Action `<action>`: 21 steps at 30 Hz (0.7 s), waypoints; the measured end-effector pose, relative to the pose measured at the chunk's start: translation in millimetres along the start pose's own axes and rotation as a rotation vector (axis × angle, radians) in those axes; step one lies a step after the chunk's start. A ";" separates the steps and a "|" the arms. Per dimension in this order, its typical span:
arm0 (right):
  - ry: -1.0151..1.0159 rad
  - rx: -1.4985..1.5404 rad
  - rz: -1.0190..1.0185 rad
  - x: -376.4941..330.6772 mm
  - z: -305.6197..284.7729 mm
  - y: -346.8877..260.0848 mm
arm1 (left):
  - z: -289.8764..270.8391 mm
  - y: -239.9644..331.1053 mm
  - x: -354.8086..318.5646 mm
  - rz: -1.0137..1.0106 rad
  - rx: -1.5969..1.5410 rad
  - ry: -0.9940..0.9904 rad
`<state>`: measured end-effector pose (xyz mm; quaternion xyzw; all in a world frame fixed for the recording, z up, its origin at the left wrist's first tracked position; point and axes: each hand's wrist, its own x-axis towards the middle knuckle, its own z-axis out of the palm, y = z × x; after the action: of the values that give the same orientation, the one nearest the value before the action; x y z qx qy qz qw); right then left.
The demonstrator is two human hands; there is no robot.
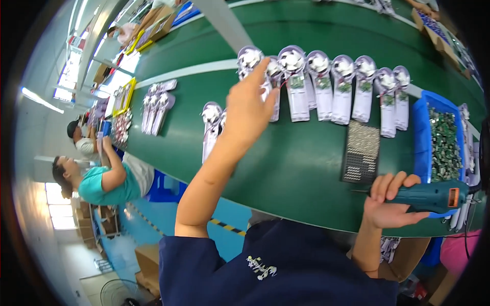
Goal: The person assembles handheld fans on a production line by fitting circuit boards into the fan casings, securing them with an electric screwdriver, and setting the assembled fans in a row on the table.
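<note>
Several smooth white, paddle-shaped fan casings (298, 109) with round heads lie in a row across the green tabletop (291, 163), whose surface stretches from them to the bowed front edge between the person's arms. The left hand (248, 109) is at the row's left end; I cannot tell whether it grips a casing. The right hand (389, 201) wraps a teal electric screwdriver (431, 196). Small metallic screws (364, 140) stud a black rectangular tray (360, 179); beside it, a blue plastic bin (421, 132) holds heaped green circuit boards (444, 140).
</note>
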<state>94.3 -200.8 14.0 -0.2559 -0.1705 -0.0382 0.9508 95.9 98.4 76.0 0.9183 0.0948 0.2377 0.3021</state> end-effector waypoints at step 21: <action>0.159 -1.266 0.182 66.6 15.9 -128.5 | -50.7 -97.3 -113.3 0.044 0.159 -0.069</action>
<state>131.4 -303.2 110.6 -0.7774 -0.0216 -0.0695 0.6248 -30.6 166.0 10.4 0.9489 0.0830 0.2042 0.2259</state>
